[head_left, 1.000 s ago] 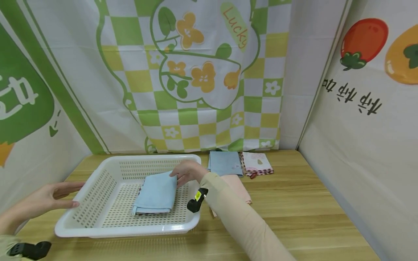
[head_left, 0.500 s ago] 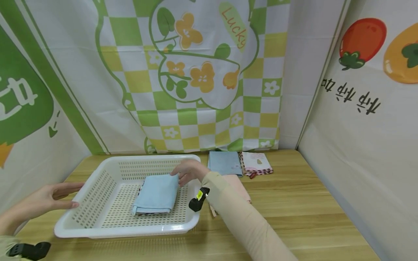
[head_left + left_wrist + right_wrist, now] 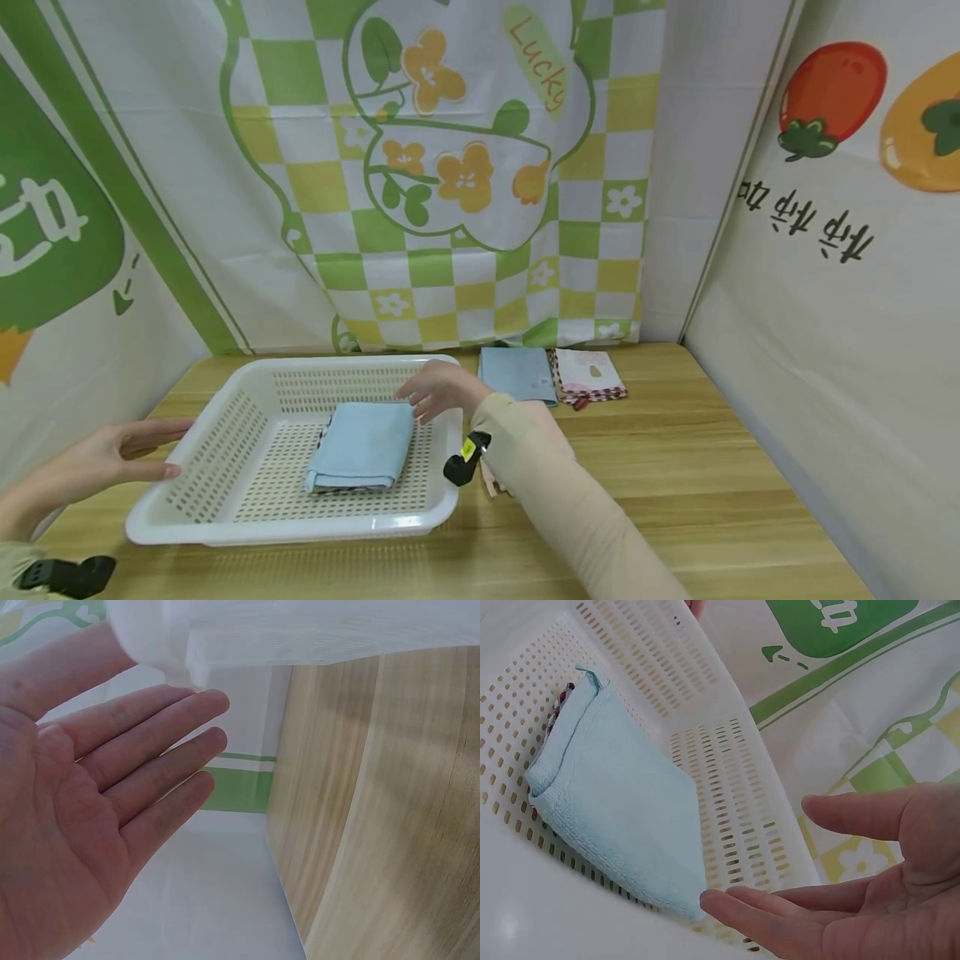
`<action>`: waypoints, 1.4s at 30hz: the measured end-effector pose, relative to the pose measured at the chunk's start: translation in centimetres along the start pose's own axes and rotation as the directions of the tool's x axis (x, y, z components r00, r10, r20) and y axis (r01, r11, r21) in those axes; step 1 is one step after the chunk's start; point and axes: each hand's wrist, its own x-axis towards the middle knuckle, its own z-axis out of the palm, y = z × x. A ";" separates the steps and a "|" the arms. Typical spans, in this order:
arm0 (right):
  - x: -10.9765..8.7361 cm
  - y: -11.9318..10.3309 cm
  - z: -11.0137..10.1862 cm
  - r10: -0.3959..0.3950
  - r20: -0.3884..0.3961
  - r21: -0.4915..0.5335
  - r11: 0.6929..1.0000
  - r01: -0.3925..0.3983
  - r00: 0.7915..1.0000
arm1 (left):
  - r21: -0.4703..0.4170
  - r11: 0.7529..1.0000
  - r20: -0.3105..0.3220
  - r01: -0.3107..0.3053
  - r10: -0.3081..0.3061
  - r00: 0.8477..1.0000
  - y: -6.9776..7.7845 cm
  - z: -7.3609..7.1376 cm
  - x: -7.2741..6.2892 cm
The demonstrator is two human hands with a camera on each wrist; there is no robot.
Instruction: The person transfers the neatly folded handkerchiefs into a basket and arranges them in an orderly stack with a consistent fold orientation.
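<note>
A white perforated plastic basket (image 3: pixel 247 533) stands on the table. Inside lies a folded light blue towel (image 3: pixel 362 442), with a dark patterned cloth edge (image 3: pixel 557 709) peeking out beneath it. My left hand (image 3: pixel 120 454) is at the basket's left side, its fingers straight and its fingertips right at the wall; the left wrist view shows the bare palm (image 3: pixel 82 802). Over the basket's right rim reaches my right hand (image 3: pixel 438 390), fingers loosely extended and thumb apart. Its fingertips (image 3: pixel 716 901) are right by a corner of the towel, with nothing gripped.
On the wooden table (image 3: pixel 675 483), right of the basket, lie a folded blue towel (image 3: pixel 517 375) and a white cloth with a checked edge (image 3: pixel 590 372). A pink cloth (image 3: pixel 551 425) is partly hidden under my right sleeve. Printed curtains (image 3: pixel 480 275) surround the table.
My right hand has let go of the light blue towel's corner and drawn slightly up and right, its fingers spreading. The towel lies flatter in the basket. My left hand has stayed in place.
</note>
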 end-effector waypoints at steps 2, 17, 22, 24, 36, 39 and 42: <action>-0.3 0.0 -0.1 -0.013 -0.002 -0.021 1.000 0.013 1.000 | -0.008 1.000 0.000 -0.006 0.006 1.000 0.0 0.0 0.0; -2.0 0.0 -0.7 -0.120 0.009 -0.035 0.992 0.120 0.993 | -0.028 0.999 -0.003 -0.017 0.017 1.000 -0.5 0.2 -0.1; -2.6 -0.3 -0.9 -0.141 0.016 -0.040 0.989 0.142 0.990 | -0.009 1.000 0.002 -0.002 0.002 1.000 -0.2 0.4 -0.2; -2.7 -0.3 -1.0 -0.150 0.016 -0.047 0.987 0.151 0.989 | -0.022 1.000 0.003 0.003 -0.003 1.000 -0.2 0.4 -0.2; -3.8 -0.1 -1.7 -0.192 0.002 -0.046 0.980 0.192 0.981 | -0.037 0.999 0.008 0.023 -0.022 1.000 -0.4 0.3 0.1; -4.2 -0.1 -1.8 -0.202 0.004 -0.033 0.979 0.202 0.979 | -0.037 0.999 0.007 0.016 -0.015 1.000 -0.4 0.3 0.1; -4.7 0.0 -1.9 -0.214 0.007 -0.039 0.976 0.214 0.977 | -0.046 0.999 0.010 0.011 -0.010 1.000 -0.2 0.4 0.0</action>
